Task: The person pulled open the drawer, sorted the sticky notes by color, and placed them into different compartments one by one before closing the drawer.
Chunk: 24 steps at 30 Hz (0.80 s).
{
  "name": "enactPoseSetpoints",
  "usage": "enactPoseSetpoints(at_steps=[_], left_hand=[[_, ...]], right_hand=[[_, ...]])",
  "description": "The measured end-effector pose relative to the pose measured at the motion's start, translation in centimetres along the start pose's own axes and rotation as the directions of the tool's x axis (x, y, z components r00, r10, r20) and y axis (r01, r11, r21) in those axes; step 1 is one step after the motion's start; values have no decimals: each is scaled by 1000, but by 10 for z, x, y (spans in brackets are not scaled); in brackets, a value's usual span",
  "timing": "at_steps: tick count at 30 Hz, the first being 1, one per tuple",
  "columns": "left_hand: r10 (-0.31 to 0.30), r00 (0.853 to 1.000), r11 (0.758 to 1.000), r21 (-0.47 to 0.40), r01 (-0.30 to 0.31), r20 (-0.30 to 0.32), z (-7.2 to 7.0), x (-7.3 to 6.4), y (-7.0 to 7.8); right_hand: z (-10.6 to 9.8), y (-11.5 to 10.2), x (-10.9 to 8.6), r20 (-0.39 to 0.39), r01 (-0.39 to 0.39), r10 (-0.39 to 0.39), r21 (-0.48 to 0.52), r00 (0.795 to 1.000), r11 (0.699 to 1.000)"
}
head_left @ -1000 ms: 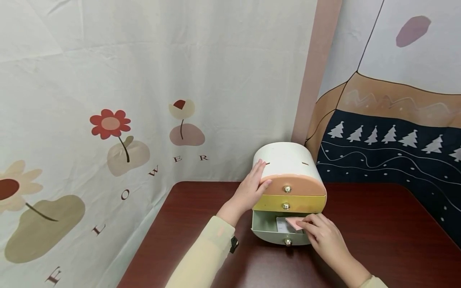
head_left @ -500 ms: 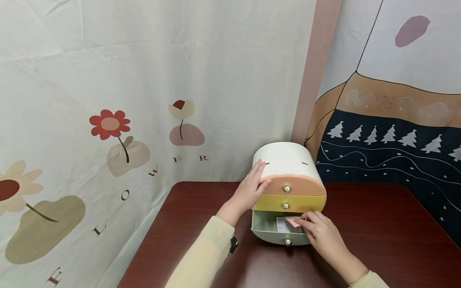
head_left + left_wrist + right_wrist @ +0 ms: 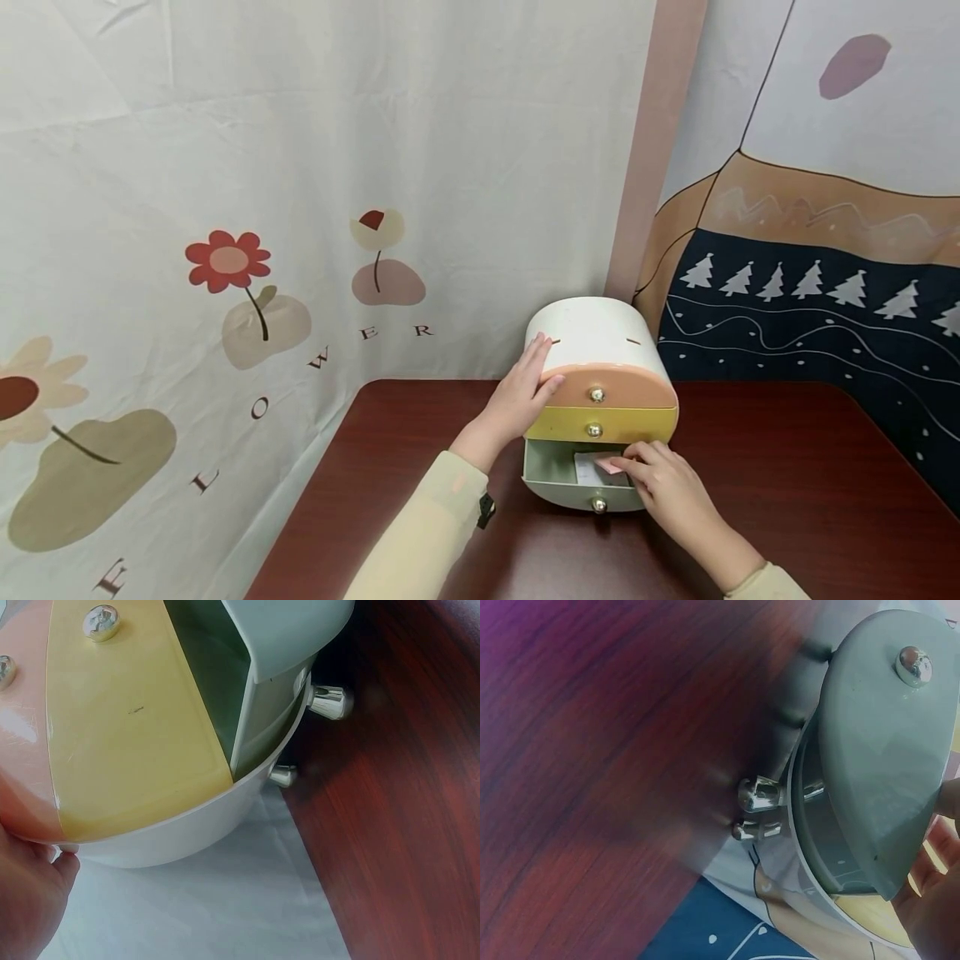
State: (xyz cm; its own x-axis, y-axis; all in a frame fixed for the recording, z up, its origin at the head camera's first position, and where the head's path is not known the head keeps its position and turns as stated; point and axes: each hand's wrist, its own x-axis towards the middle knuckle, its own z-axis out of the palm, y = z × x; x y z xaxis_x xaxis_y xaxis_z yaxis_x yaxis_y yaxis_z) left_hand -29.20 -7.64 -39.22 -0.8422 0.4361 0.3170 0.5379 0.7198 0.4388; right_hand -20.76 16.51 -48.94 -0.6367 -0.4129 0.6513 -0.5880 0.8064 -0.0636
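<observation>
A small white-bodied drawer cabinet [image 3: 592, 325] stands on the table with its green bottom drawer [image 3: 551, 467] pulled out. My left hand [image 3: 517, 396] rests on the cabinet's upper left side, fingers stretched along the shell and thumb near the orange top drawer [image 3: 566, 390]. Thumb and fingers of my right hand [image 3: 671, 483] pinch a flat pink paper pad [image 3: 609, 464] over the open drawer. Under the pad a whitish paper piece [image 3: 588, 471] lies in the drawer. In the right wrist view, the right fingers [image 3: 930, 870] reach over the drawer's edge, where the pad is hidden.
The yellow middle drawer [image 3: 558, 423] is closed. Round metal knobs [image 3: 598, 505] stick out from the drawer fronts, and short metal feet [image 3: 330, 703] carry the cabinet. The dark red table [image 3: 420, 433] meets a printed curtain [image 3: 480, 208] behind.
My right hand has shifted slightly left and inward with the pink pad, lowering it over the whitish paper; less of the pad shows. My left hand has stayed in place on the cabinet.
</observation>
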Motion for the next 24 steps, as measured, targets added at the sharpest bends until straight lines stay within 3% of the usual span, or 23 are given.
enactPoseSetpoints(at_steps=[7, 24], left_hand=[[2, 1000, 1000, 0, -2, -6, 1, 0, -1], [-2, 1000, 1000, -4, 2, 2, 1, 0, -2]], right_hand=[[0, -1, 1, 0, -3, 3, 5, 1000, 1000], [1, 0, 5, 89, -69, 68, 14, 994, 997]])
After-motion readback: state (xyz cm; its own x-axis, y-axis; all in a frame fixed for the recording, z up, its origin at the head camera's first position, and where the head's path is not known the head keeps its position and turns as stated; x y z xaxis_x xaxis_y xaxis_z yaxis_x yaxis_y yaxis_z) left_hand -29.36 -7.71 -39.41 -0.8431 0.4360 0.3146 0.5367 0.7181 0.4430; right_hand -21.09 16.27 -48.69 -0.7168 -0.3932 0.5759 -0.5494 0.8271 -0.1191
